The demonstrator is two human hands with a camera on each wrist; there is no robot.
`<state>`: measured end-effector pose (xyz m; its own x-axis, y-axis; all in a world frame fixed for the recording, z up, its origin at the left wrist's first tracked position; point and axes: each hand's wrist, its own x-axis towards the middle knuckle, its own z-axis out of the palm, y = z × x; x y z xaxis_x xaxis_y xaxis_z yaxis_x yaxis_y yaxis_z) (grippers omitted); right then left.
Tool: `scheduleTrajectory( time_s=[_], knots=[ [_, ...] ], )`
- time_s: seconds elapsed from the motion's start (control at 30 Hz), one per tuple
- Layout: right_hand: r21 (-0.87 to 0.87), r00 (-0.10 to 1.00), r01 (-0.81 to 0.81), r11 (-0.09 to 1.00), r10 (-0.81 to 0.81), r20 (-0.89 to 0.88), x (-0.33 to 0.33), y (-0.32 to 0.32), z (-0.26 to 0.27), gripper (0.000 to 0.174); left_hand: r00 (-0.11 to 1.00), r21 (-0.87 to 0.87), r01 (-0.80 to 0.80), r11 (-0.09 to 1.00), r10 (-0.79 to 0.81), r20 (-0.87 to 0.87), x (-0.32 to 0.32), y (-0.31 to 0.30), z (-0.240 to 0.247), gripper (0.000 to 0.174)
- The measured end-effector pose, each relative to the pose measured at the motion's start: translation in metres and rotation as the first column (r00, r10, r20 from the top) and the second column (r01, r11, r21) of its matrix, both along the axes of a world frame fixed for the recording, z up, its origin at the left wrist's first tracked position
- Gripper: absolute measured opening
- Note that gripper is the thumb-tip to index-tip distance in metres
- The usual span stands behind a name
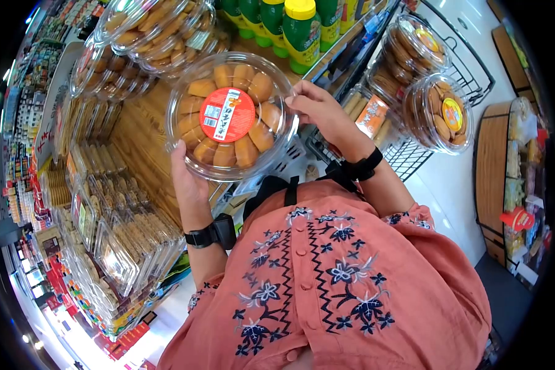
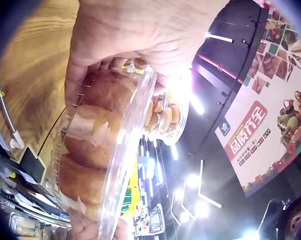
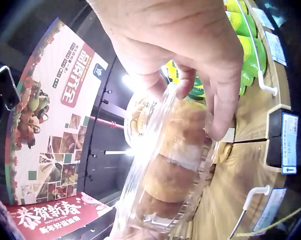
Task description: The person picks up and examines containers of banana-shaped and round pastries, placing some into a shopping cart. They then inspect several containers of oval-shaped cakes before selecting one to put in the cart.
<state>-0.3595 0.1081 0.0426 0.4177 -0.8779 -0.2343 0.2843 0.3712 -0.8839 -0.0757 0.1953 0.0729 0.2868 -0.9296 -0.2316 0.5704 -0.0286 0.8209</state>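
Observation:
A round clear plastic box of bread rolls (image 1: 245,151), with a red round label on its lid, is held up between both hands over the wooden shelf. At its lower left rim, the left hand (image 1: 191,188) grips with the thumb on the lid side. My right hand (image 1: 324,114) pinches the rim on the opposite side. In the left wrist view the left hand (image 2: 140,35) curls over the box's edge, with browned rolls (image 2: 85,142) showing through the side. The right wrist view has the right hand's (image 3: 185,45) thumb and fingers spanning the box's thickness.
Stacked boxes of baked goods (image 1: 157,31) stand at the shelf's back left, with packs of biscuits (image 1: 114,228) along the left. Green bottles (image 1: 302,37) line the back. A black wire cart (image 1: 413,157) at right holds round biscuit boxes (image 1: 438,114) and an orange-labelled pack (image 1: 371,117).

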Motion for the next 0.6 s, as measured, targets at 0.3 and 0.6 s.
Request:
scheduleTrajectory(
  time_s=[0.3, 0.6],
  knots=[
    [-0.005, 0.999, -0.021, 1.0, 0.022, 0.039, 0.005, -0.007, -0.007, 0.015, 0.999, -0.039, -0.041, 0.998, 0.042, 0.03, 0.003, 0.002, -0.001, 0.043],
    [0.004, 0.992, -0.118, 0.993, 0.117, 0.056, 0.017, -0.017, -0.014, 0.015, 0.992, -0.041, -0.119, 0.992, 0.12, 0.026, 0.005, 0.015, 0.004, 0.042]
  ],
)
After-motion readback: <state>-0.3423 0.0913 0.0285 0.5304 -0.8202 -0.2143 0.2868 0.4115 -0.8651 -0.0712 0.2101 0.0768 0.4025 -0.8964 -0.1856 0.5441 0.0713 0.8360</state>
